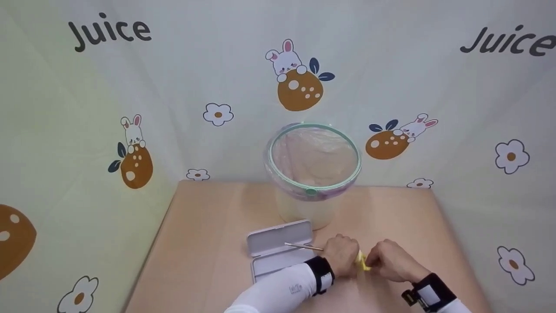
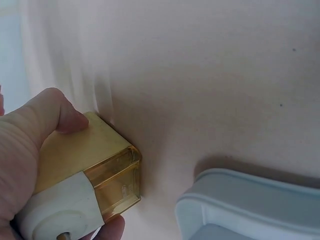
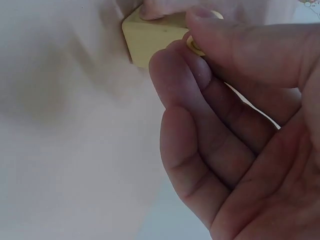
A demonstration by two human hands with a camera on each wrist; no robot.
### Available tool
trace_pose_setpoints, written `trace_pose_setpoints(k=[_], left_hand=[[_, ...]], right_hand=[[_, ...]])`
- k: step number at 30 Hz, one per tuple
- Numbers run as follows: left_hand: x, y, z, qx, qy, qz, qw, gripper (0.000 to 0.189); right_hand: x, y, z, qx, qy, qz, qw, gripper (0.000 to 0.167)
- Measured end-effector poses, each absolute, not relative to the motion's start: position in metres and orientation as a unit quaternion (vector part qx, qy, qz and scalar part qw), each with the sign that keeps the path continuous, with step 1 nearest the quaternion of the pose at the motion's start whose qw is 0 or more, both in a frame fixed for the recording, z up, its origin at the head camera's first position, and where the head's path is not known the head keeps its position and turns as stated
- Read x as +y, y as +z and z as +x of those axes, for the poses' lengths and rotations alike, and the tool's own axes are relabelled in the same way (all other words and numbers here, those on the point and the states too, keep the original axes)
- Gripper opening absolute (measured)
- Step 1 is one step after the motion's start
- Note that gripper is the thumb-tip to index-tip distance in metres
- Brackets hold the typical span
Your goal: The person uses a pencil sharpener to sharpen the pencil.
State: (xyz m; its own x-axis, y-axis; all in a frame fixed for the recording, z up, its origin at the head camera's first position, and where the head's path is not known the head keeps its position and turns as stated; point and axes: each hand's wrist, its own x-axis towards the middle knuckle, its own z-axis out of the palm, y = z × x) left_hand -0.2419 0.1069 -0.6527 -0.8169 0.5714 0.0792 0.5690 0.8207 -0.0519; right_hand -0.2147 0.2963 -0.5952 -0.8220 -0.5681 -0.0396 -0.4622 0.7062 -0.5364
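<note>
My left hand (image 1: 342,255) grips a yellow pencil sharpener (image 2: 82,155) with a white front and a see-through amber drawer (image 2: 119,189), thumb along its top. A thin pencil (image 1: 304,246) sticks out to the left from the sharpener's front hole, mostly hidden by that hand in the head view. On the sharpener's other side, my right hand (image 1: 393,261) pinches the small yellow crank handle (image 3: 195,46) between thumb and fingertips. Just left of the left hand lies an opened grey pencil case (image 1: 280,239), its lid tilted back.
Behind the hands stands a clear bin with a green rim (image 1: 310,189) and a plastic bag liner. The tan table (image 1: 208,217) meets a printed cloth backdrop (image 1: 243,65) at the back and sides.
</note>
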Motion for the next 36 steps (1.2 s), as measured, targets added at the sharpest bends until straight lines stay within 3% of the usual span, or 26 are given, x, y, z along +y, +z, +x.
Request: trace_pose_setpoints(k=[16,21,28,36], left_hand=[[0.107,-0.653,-0.244,-0.947,0.031,-0.318,0.039,0.041],[0.107,-0.655,-0.243,-0.944,0.037,-0.324,0.041,0.047],[0.104,-0.655,-0.242,-0.943,0.015,-0.331,0.032,0.044],[0.102,-0.656,-0.245,-0.946,-0.003,-0.323,0.037,0.041]], right_hand=[[0.302,-0.578,-0.239,0.936,-0.223,-0.269,0.032,0.018],[0.302,-0.606,-0.257,0.947,-0.235,-0.219,0.007,0.019],[0.313,-0.663,-0.261,0.900,-0.335,-0.260,0.103,0.026],[0.307,-0.669,-0.250,0.910,-0.317,-0.264,0.035,0.031]])
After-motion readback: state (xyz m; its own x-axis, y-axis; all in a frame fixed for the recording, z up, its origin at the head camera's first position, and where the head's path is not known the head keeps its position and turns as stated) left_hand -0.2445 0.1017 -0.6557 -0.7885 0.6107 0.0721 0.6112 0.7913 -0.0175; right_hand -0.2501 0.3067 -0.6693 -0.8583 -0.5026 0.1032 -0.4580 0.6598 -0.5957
